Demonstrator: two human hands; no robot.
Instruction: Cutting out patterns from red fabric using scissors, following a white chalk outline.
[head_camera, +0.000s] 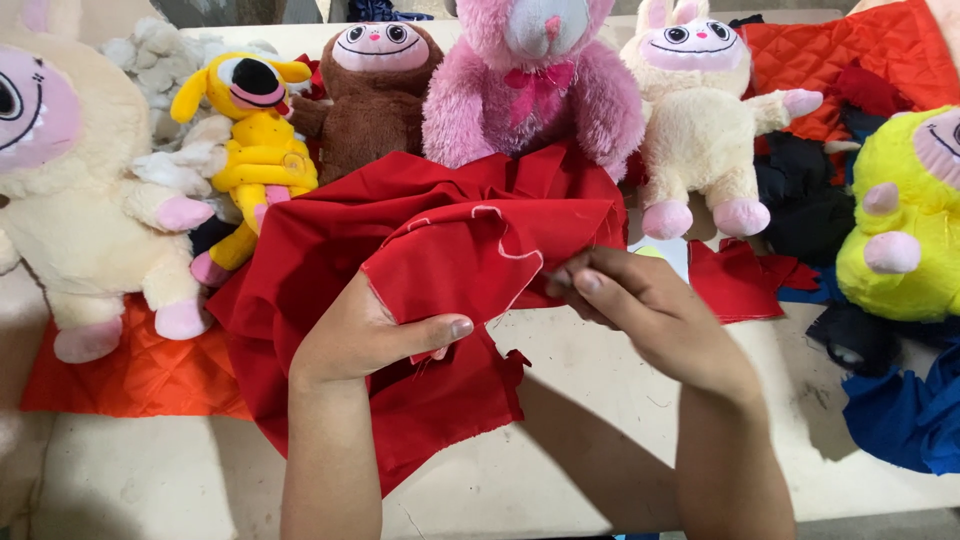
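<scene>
1. My left hand has its grip clamped on a cut red piece, thumb pressing it from below, at centre frame.
2. My right hand pinches the piece's edge at 3 o'clock; I'd judge both grips must keep it taut.
3. Red cloth lies beneath on the counter.
4. Plush toys line 12 o'clock: pink bear, brown toy.
</scene>
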